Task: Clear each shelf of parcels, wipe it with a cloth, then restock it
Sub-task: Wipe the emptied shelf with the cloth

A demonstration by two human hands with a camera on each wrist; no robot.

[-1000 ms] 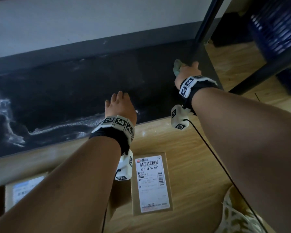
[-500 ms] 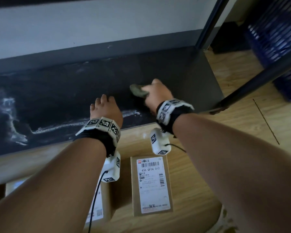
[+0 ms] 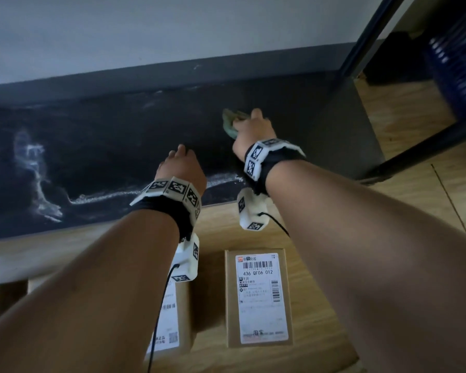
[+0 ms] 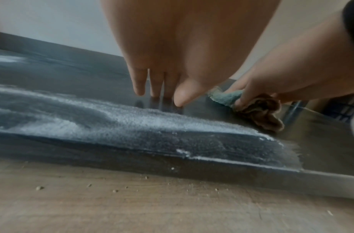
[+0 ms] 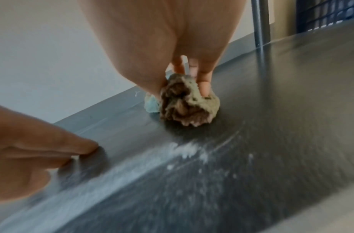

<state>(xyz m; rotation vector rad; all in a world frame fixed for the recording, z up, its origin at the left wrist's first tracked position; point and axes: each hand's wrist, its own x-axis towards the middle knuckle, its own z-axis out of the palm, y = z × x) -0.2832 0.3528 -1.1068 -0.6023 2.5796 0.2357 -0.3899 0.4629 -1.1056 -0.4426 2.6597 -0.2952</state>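
Note:
The low dark shelf [image 3: 119, 135] lies bare, streaked with white dust [image 3: 38, 168]. My right hand [image 3: 249, 130] grips a crumpled green-and-brown cloth [image 3: 229, 121] and presses it on the shelf right of centre; the cloth [image 5: 184, 104] bunches under the fingers [image 5: 204, 85]. My left hand [image 3: 182, 168] rests with straight fingers [image 4: 140, 83] on the shelf near its front edge, just left of the cloth [image 4: 258, 108]. Two cardboard parcels with white labels sit on the wooden floor: one [image 3: 258, 297] below the right wrist, another [image 3: 170, 319] partly hidden under my left forearm.
A white wall [image 3: 172, 28] with a dark skirting backs the shelf. The rack's dark upright [image 3: 371, 36] and a lower bar [image 3: 428, 149] stand at the right. A blue mesh crate [image 3: 457, 57] sits beyond them. Crumbs dot the wooden floor [image 4: 112, 197].
My right hand swept the cloth from the shelf's far right corner leftward toward the front, and now has pushed it back away from the edge. The left hand stays planted on the shelf.

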